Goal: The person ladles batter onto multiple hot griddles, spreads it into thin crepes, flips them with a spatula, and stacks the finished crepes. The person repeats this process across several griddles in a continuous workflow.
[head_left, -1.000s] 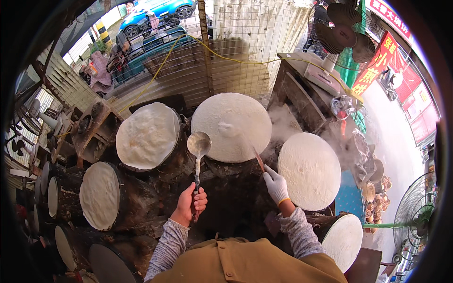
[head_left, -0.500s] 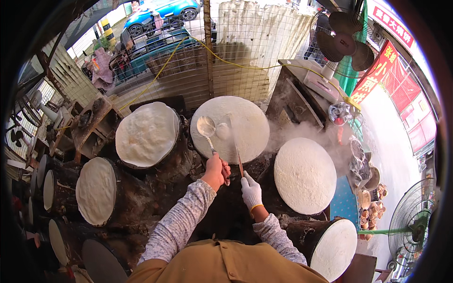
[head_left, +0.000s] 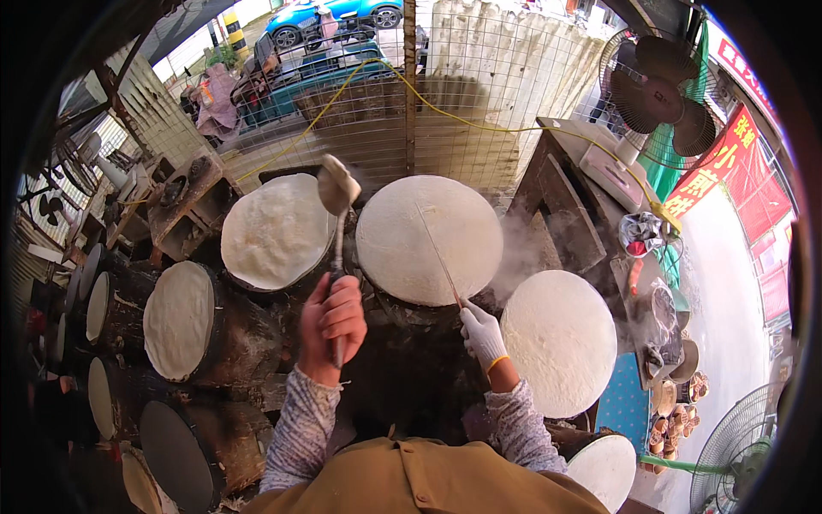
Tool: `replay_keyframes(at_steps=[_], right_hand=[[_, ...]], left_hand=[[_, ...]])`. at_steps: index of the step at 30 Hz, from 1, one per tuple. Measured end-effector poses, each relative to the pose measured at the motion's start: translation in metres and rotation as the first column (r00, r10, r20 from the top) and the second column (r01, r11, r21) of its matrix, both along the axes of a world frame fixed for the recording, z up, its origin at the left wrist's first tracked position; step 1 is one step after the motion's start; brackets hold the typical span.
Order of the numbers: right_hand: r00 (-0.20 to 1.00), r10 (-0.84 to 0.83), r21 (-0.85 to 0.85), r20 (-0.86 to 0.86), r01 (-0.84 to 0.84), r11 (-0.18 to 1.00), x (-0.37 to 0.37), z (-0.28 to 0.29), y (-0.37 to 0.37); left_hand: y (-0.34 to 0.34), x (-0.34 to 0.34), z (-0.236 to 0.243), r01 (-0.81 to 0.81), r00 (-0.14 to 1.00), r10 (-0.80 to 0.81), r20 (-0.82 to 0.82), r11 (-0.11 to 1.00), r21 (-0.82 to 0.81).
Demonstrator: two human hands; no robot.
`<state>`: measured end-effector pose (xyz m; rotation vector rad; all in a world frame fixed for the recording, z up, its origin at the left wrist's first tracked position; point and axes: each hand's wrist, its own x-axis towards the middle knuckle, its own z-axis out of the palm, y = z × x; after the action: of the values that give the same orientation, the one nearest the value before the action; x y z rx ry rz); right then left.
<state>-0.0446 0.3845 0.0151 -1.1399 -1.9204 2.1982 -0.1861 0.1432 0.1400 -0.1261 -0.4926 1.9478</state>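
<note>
My bare left hand (head_left: 332,321) is closed round the handle of a metal ladle (head_left: 338,187), whose bowl is raised near the left-centre griddle, coated with pale batter. My gloved right hand (head_left: 479,332) grips a long thin blade (head_left: 437,257) lying across the pale layer on the middle round griddle (head_left: 407,231). Left of the ladle, a griddle (head_left: 265,227) carries a wrinkled white sheet. Right of my gloved hand, another griddle (head_left: 556,343) holds a white, speckled round layer, with steam near it.
More griddles (head_left: 178,325) stand around me to the left and lower right. A wire fence (head_left: 454,103) with a yellow cord is ahead. A pedestal fan (head_left: 659,107) sits on a wooden stand at right; another fan (head_left: 736,454) and stacked baskets (head_left: 672,420) are lower right.
My left hand moved the ladle off the middle griddle's centre, left and up. The small batter mound there has been flattened. My right hand moved the blade slightly rightward.
</note>
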Motion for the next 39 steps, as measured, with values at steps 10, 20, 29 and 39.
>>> replay_keyframes(at_steps=[10,20,29,39], right_hand=[[0.993,0.070,0.625,-0.098,0.007,0.781,-0.020,-0.029,0.009],[0.602,0.755,0.306,-0.261,-0.690,0.656,-0.012,0.030,-0.236],[-0.255,0.963,0.766,0.092,-0.599,-0.232,0.080,0.043,-0.521],[-0.554,0.589,0.576,0.588,-0.224,-0.786,0.151,-0.004,-0.717]], left_hand=[[-0.198,0.096,0.060,-0.620,0.766,0.589,-0.258,0.782,-0.057],[-0.433,0.291,0.048,-0.877,0.403,0.787,-0.468,0.185,-0.444],[-0.551,0.487,-0.114,0.133,0.476,0.777,-0.411,-0.526,-0.840],[-0.576,0.581,-0.295,0.582,0.758,0.645,-0.091,-0.733,-0.352]])
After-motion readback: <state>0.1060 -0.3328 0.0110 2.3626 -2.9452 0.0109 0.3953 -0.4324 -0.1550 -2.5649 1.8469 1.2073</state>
